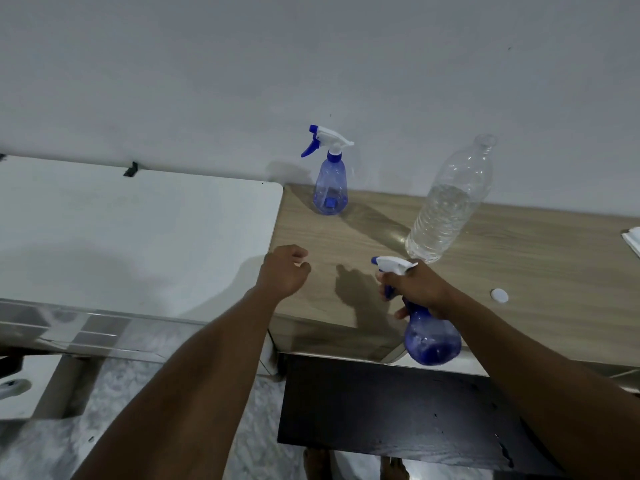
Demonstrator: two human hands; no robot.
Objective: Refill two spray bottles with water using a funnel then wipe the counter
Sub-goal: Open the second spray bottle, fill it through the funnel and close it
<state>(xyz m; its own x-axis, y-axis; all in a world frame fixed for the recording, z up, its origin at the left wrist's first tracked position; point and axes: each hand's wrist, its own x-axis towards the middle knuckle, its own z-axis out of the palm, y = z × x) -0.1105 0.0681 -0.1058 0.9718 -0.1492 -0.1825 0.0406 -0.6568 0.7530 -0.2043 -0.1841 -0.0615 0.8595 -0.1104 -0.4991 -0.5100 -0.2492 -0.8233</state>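
Left hand (284, 270) loosely curled, empty; right hand (417, 289) fingers (401, 312) clenched, gripping.

Dim, bluish light; soft shadows, wide-angle bending at edges.

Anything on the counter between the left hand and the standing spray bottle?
Nothing: head view shows only bare wood counter between the left hand and the standing spray bottle.

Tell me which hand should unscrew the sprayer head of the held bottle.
Left, probably. The right hand already grips the blue plastic spray bottle by its neck, while the left hand hovers empty, fingers loosely curled, beside it.
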